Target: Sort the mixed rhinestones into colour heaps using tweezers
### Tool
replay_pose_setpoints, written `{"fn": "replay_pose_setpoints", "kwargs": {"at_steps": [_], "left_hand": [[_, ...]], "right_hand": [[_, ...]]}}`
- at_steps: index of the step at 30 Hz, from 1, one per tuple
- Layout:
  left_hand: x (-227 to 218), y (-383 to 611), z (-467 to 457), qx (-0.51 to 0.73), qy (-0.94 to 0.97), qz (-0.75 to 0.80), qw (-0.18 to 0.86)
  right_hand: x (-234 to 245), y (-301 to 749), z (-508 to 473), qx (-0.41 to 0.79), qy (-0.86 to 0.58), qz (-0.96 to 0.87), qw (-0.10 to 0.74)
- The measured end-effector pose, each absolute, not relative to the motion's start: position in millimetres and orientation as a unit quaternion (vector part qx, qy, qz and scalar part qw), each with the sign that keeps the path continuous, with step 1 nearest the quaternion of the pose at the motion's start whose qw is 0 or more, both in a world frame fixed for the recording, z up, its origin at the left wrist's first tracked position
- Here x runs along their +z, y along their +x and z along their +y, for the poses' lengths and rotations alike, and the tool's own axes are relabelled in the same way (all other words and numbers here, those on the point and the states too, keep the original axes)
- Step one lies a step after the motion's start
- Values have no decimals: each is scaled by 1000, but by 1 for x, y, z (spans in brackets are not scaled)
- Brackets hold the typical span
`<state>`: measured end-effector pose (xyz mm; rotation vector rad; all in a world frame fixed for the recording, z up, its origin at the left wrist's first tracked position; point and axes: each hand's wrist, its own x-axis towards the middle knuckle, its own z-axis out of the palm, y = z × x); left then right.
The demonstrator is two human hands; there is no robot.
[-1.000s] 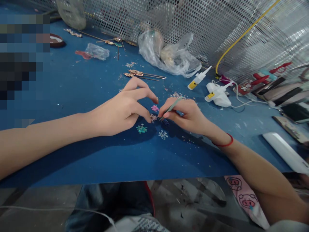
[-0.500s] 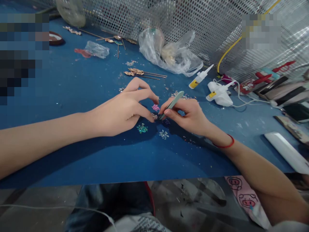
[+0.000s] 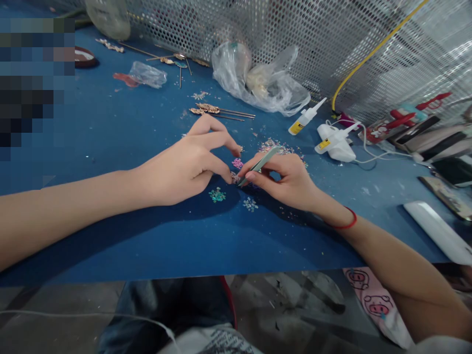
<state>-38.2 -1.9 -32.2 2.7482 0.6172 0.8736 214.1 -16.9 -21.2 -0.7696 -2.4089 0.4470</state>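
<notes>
My right hand (image 3: 285, 179) is closed around pale green tweezers (image 3: 266, 160), their tips pointing down at the blue table. Beside the tips, my left hand (image 3: 191, 164) rests with thumb and fingers apart; its thumb is at a small pale pink cluster (image 3: 234, 177). Little heaps of shiny flakes lie around the fingertips: pink flakes (image 3: 237, 163) between the hands, teal flakes (image 3: 217, 195) and whitish flakes (image 3: 250, 204) nearer me. Dark purple flakes are partly covered by my right hand. Behind it spreads a larger pile of mixed flakes (image 3: 271, 145).
Gold hairpins (image 3: 208, 109) lie beyond my left hand, with plastic bags (image 3: 258, 81) behind. Two glue bottles stand out at right: one glue bottle (image 3: 306, 118) and another on a white device (image 3: 337, 147). A white case (image 3: 437, 231) sits at the right edge; perforated metal (image 3: 177, 29) borders the back.
The tweezers have tilted lower and their tips moved slightly left and toward me. My right hand has shifted a little with them; my left hand has barely moved.
</notes>
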Motion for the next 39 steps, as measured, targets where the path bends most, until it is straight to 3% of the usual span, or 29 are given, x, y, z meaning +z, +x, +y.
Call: {"fn": "replay_pose_setpoints", "kwargs": {"at_steps": [10,25,34,39], "left_hand": [[-39,-37,-1,334,925,179,39],[-44,-38,2,345,918,184,67],[-41,-36,0,327,913,210,126],[-38,-37,-1,319,921,194,115]], "right_hand": [[-23,212,-18,155,-289,-897,297],[-21,216,-18,140,-282,-904,290],[-21,216,-21,231,-296,-880,291],[-22,214,-23,199,-244,-911,267]]}}
